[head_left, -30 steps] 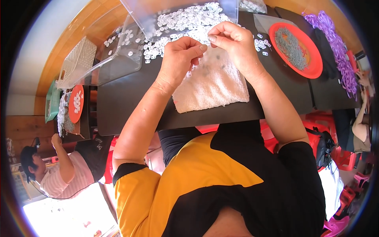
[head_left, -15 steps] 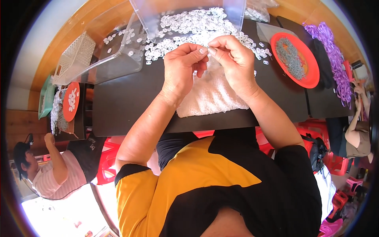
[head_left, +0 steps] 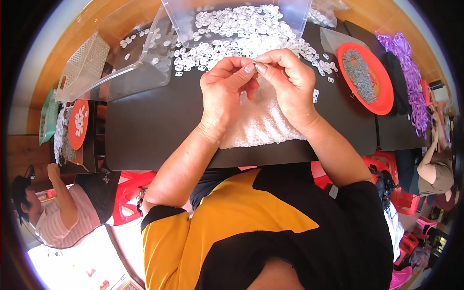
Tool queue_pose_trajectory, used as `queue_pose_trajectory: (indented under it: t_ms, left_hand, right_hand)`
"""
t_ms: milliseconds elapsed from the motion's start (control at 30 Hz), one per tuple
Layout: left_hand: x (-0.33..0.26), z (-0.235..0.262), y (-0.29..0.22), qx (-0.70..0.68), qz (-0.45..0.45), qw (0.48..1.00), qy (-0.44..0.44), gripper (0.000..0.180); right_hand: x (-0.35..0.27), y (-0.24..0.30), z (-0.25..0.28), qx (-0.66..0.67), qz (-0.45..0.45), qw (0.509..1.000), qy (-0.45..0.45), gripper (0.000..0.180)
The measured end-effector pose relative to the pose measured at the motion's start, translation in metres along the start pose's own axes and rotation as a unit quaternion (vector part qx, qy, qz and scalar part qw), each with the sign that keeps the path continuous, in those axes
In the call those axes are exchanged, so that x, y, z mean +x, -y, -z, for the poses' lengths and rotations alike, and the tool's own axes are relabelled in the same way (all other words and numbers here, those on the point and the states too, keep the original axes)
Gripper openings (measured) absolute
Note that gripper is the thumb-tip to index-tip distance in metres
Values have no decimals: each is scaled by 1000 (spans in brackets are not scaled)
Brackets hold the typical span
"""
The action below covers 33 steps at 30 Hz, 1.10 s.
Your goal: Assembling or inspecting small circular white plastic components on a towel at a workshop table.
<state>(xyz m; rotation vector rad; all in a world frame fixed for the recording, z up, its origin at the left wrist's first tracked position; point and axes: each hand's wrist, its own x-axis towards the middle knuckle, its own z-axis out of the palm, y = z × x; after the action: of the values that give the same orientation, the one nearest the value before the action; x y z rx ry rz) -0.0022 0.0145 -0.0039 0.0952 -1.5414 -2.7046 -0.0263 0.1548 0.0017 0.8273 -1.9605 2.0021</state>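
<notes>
My left hand (head_left: 223,92) and my right hand (head_left: 291,89) meet above the pale towel (head_left: 263,128), thumbs and forefingers pinched tip to tip. Whatever sits between the fingertips is too small and too covered to name. Behind the hands spreads a heap of small white plastic pieces with holes (head_left: 212,54), some spilling out of a clear plastic bin (head_left: 175,21) lying on the table. A few of these pieces lie beside my right wrist. To the right, a red plate (head_left: 386,102) holds a pile of thin grey metal pins (head_left: 358,77).
Another clear bin (head_left: 137,79) and a white perforated basket (head_left: 84,63) stand at the left. Purple ribbon (head_left: 411,79) is bundled at the far right. On the left a person (head_left: 65,208) sits near a red plate (head_left: 77,137) with white pieces; another person (head_left: 435,171) works at right.
The whole view has shifted slightly, with the table lower in the picture. My hands stay pinched together at nearly the same place over the towel.
</notes>
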Motion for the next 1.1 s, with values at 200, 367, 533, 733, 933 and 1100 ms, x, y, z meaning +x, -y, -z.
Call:
queue_pose_trajectory:
  t_ms: [200, 367, 533, 733, 933, 1100]
  left_hand:
    - [0, 0, 2, 22, -20, 999, -15, 10]
    - [3, 6, 0, 22, -23, 998, -54, 6]
    - [2, 4, 0, 51, -23, 997, -55, 10]
    - [0, 2, -1, 72, -26, 996, -48, 9]
    - [0, 2, 2, 91, -44, 994, -43, 7]
    - [0, 1, 3, 108, -54, 992, -47, 6]
  right_hand:
    - [-2, -9, 1, -5, -10, 1000, -8, 1]
    - [1, -20, 9, -72, 4, 997, -21, 3]
    - [0, -20, 10, -129, -3, 992, 7, 4]
    - [1, -22, 7, -162, 23, 986, 28, 8]
    - [2, -22, 9, -198, 33, 979, 38, 11]
    - [2, -21, 10, -199, 35, 978, 43, 11]
